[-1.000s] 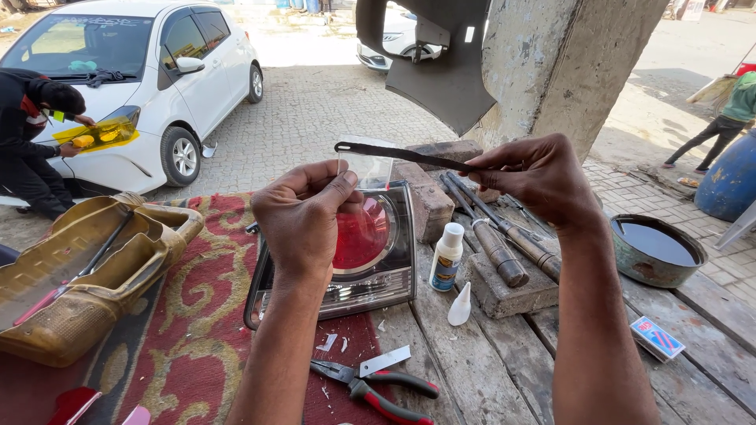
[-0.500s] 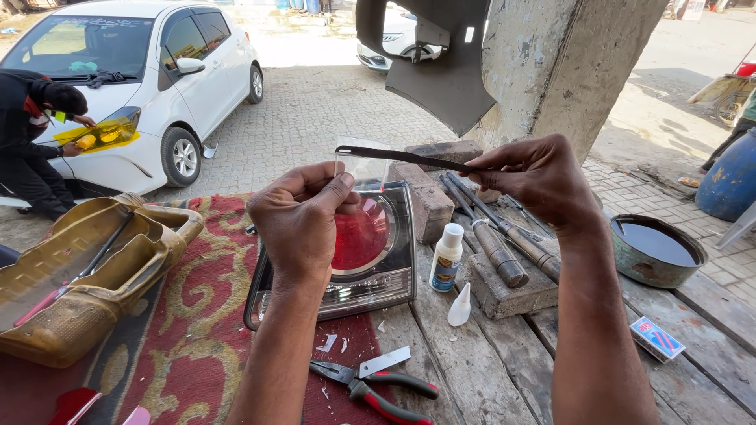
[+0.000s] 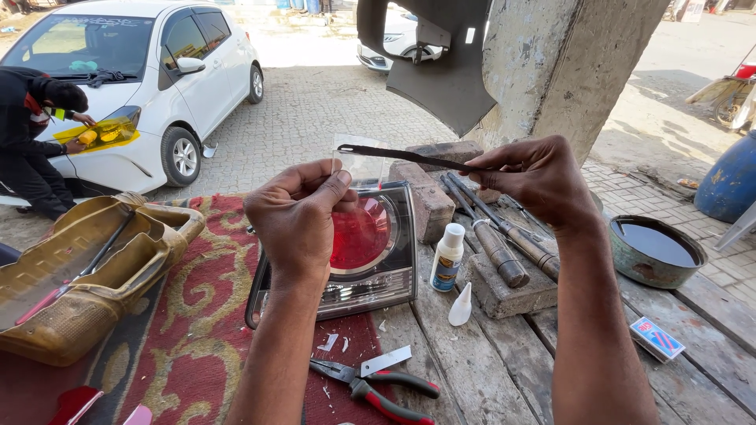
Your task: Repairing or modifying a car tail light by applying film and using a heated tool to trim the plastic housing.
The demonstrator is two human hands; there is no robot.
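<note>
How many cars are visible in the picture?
2. One white car stands at upper left, where a person crouches at its headlight. A second car is partly hidden behind the dark panel at top centre.

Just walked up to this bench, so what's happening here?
A person's left hand pinches a small clear plastic piece while the right hand draws a thin dark file across its top edge. Below sits a red car tail light on a patterned rug, with pliers nearby.
</note>
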